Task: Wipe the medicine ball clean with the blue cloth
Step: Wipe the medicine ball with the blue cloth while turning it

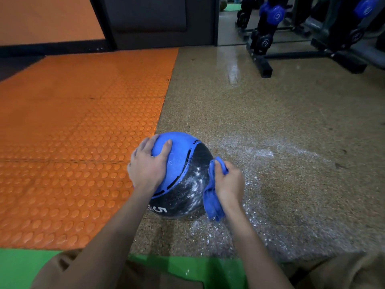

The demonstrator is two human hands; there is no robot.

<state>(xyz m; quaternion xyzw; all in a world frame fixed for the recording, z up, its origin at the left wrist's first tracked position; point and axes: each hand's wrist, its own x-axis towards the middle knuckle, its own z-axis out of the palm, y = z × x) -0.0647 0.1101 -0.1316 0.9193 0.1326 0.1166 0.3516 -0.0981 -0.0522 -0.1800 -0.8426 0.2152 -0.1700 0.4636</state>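
**A:** Where does the ball sit?

**B:** The round blue-and-black rubber medicine ball (183, 184) rests on the speckled brown floor (270, 101) at lower centre of the frame, beside the orange studded mat (73, 142).

**A:** And the hands?

**B:** The left hand (145, 165) lies splayed over the blue panel, palm and fingers pressing to steady it. The right hand (229, 182) is closed round the bunched blue cloth (213, 202), which touches the ball's right flank.

**A:** Which way is the dirt?

**B:** White powder smears (195, 182) streak the black panel just left of the cloth, between the two hands. The right hand is nearer, so I'd judge that the next stroke runs leftward across that panel.
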